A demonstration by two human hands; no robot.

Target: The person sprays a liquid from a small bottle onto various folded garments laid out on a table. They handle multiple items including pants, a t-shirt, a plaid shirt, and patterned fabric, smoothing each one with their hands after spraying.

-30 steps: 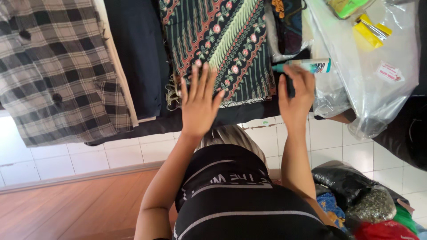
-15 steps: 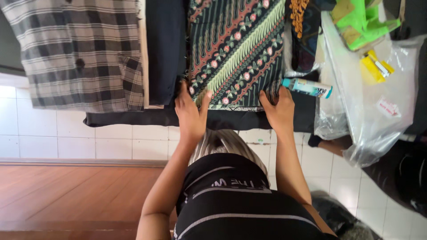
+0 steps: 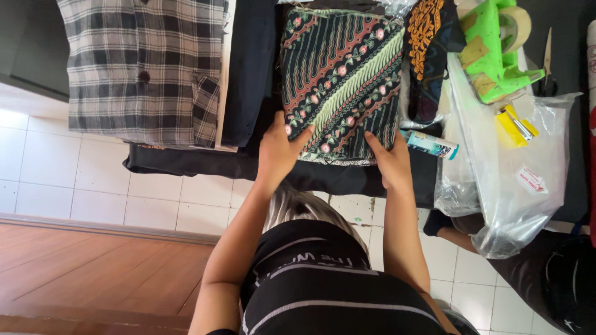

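Folded batik cloth, dark with red, green and pink diagonal bands, lies on a black cloth spread over the white tile floor. The left hand grips its near left corner, thumb on top and fingers tucked underneath out of sight; the right hand presses flat on the near right edge, fingers together, clamped on nothing visible. Clear plastic bag, to the right, holds a yellow packet and a white label; the rest of its contents are hard to make out through the crumpled film. Green tape dispenser with a roll of tape sits above the bag, cut off by the top edge. Small tube lies just beside the right hand, partly under the bag. Plaid shirt lies well to the left, its top cut off. Dark garment with orange embroidery lies right of the batik, mostly hidden.
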